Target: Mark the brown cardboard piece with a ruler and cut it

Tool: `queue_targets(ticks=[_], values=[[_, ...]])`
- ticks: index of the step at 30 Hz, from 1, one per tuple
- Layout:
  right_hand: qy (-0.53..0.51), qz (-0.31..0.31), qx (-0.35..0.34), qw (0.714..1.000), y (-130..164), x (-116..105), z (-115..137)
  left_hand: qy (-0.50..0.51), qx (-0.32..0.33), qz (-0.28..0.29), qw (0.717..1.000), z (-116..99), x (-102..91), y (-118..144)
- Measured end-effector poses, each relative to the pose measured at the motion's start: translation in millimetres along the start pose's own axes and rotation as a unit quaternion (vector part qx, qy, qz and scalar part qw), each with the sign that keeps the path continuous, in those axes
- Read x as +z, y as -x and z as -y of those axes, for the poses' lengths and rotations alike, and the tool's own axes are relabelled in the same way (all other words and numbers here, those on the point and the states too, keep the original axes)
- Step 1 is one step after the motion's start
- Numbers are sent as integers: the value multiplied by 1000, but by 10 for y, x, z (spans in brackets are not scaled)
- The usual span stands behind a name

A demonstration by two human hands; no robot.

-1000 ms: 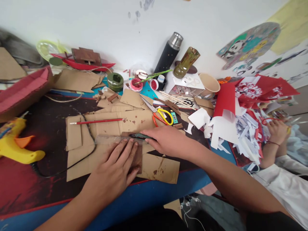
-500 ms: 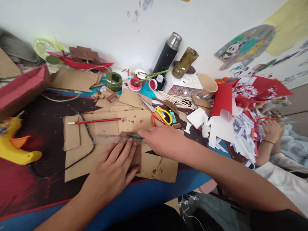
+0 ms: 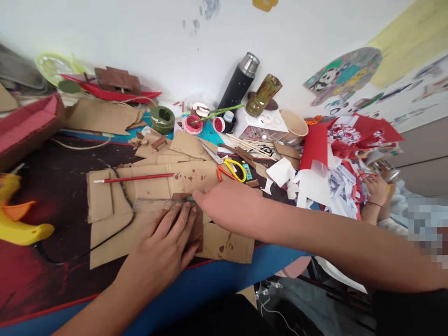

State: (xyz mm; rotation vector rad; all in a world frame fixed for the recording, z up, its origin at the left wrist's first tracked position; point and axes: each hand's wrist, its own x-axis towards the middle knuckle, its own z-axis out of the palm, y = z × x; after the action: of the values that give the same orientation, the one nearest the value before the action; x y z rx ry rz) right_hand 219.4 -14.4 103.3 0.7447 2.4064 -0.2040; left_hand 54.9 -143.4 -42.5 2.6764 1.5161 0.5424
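Observation:
My left hand (image 3: pixel 164 242) lies flat with its fingers stretched out. Its fingertips press a clear plastic ruler (image 3: pixel 149 205) down on a brown-painted strip of cardboard (image 3: pixel 196 233). Just right of those fingertips, my right hand (image 3: pixel 224 203) is closed around a slim teal-bodied craft knife (image 3: pixel 191 199), held low along the ruler's edge. Most of the knife, including its blade, is hidden by the fingers. Beneath both hands are flat sheets of plain cardboard (image 3: pixel 112 242). A red paintbrush (image 3: pixel 140 178) rests across them, beyond my left hand.
Yellow-and-orange scissors (image 3: pixel 234 169) lie beyond my right hand. A yellow hot glue gun (image 3: pixel 24 231) and its black cord are at left. Paint pots (image 3: pixel 162 120), a dark thermos (image 3: pixel 238 81) and a red model boat (image 3: pixel 115 95) line the wall. Another person's hands (image 3: pixel 376 191) are at right.
The camera view has shifted slightly. My right hand and the knife have slid a little leftward along the ruler, closer to my left fingertips. My left hand keeps pressing the ruler.

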Motion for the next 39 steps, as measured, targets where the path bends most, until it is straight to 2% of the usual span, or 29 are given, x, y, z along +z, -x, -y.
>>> queue_targets(ticks=[6, 12, 25, 32, 39], values=[[7, 17, -7, 1000, -2, -53, 7, 16, -8, 12, 1000, -3, 4, 5], [11, 6, 3, 1000, 2, 13, 0, 1, 0, -1, 1000, 0, 0, -5], [19, -6, -10, 1000, 14, 99, -56, 14, -10, 25, 1000, 11, -10, 15], [28, -5, -6, 1000, 48, 122, -59, -2, -8, 6, 1000, -5, 4, 8], [29, -13, -7, 999, 72, 148, -75, 1, -7, 17, 1000, 7, 1, 12]])
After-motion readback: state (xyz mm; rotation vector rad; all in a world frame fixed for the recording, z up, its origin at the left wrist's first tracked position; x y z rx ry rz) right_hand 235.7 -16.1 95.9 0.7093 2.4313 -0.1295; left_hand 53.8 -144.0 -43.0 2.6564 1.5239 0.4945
